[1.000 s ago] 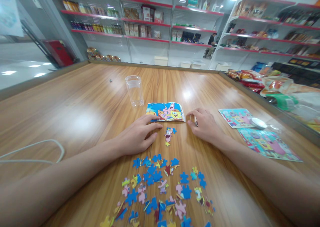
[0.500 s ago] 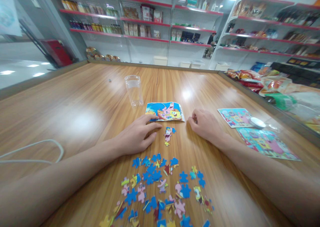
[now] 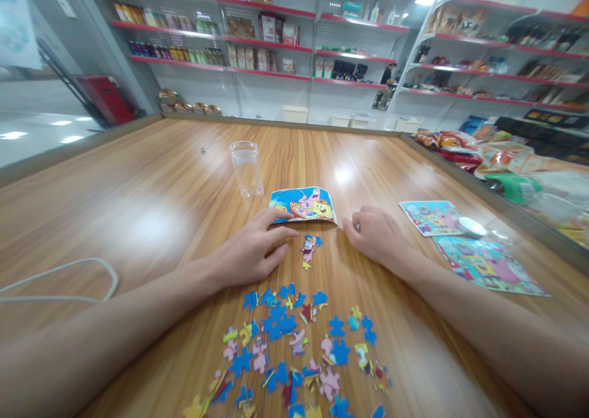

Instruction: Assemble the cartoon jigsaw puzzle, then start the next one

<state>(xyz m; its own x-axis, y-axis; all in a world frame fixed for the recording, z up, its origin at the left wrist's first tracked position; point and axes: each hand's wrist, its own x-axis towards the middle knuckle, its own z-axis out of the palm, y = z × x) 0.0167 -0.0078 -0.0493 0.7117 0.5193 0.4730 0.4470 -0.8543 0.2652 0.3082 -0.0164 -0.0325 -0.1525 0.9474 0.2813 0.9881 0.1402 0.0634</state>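
A picture card [image 3: 306,204] with cartoon characters in a boat lies slightly curled in the middle of the table. My left hand [image 3: 253,246] has its fingers stretched out and apart, with a fingertip on the card's lower left edge. My right hand [image 3: 375,231] is closed at the card's lower right corner, its fingertips meeting that corner. Just below the card, between my hands, is a small joined group of puzzle pieces [image 3: 308,250] showing a pink figure. Nearer to me, many loose puzzle pieces [image 3: 280,326] in blue, pink and yellow are spread out.
A clear plastic cup [image 3: 247,169] stands behind the card. To the right lie two more picture sheets [image 3: 488,264], with a white round lid [image 3: 472,226] on them. A white cable [image 3: 108,277] loops at left. Snack bags [image 3: 460,145] line the right edge; stocked shelves stand behind.
My right hand has moved slightly left to the card's corner, and the card's right side looks more curled. My left hand and the puzzle pieces stay nearly the same.
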